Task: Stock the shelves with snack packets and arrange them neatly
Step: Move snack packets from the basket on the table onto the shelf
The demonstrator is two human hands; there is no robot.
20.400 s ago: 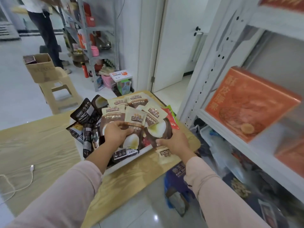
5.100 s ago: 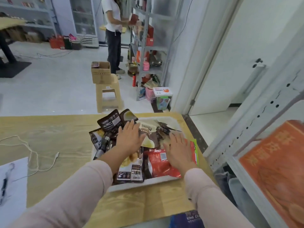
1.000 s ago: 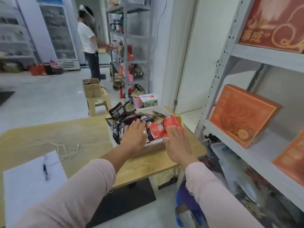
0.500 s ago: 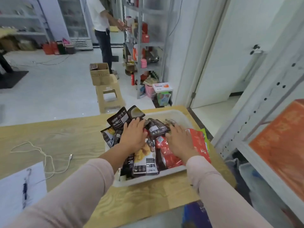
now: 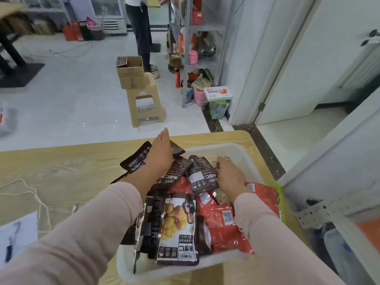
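A white plastic tray (image 5: 238, 150) on the wooden table (image 5: 61, 171) holds a heap of snack packets. Dark packets (image 5: 202, 175) lie at the far side. A chestnut-print packet (image 5: 177, 227) and red packets (image 5: 224, 227) lie nearer me. My left hand (image 5: 162, 150) rests with straight fingers on the dark packets at the tray's far left corner. My right hand (image 5: 230, 174) lies on the pile beside a tilted dark packet, its fingertips bent down toward the tray floor. The white shelf rack (image 5: 329, 182) stands at the right.
An orange box (image 5: 368, 229) sits on the rack's shelf at the right edge. A white cable (image 5: 30, 194) and a sheet of paper (image 5: 18, 233) lie on the table's left. Beyond the table are a stool with a carton (image 5: 131, 73), a standing person (image 5: 139, 27) and a grey rack (image 5: 197, 48).
My left hand has slid farther out, to the tray's far left corner. My right hand has moved deeper into the pile, and the dark packet beside it has tipped up.
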